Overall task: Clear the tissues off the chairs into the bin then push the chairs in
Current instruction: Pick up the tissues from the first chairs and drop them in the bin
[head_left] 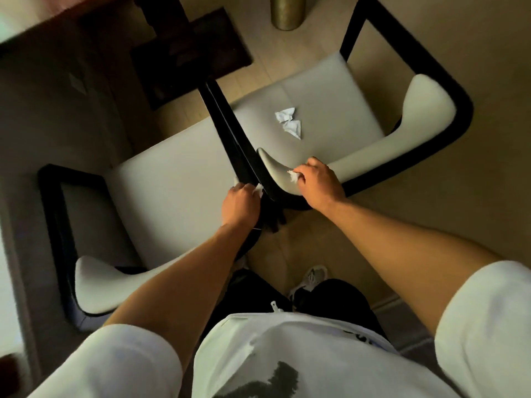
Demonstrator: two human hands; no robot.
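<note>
Two white-cushioned chairs with black frames stand side by side below me. A crumpled white tissue (288, 122) lies on the seat of the right chair (324, 90). My right hand (319, 182) rests at that chair's backrest, closed on a small white tissue (293, 176). My left hand (240, 203) is at the near corner of the left chair (161, 196), closed on another bit of white tissue (258, 190). The left seat shows no tissue. No bin is clearly recognisable.
A dark wooden table (57, 33) with a dark base (189, 56) stands beyond the chairs at the upper left. A brass-coloured cylinder (287, 11) stands on the floor at the top. My legs and shoe (314, 278) are just behind the chairs.
</note>
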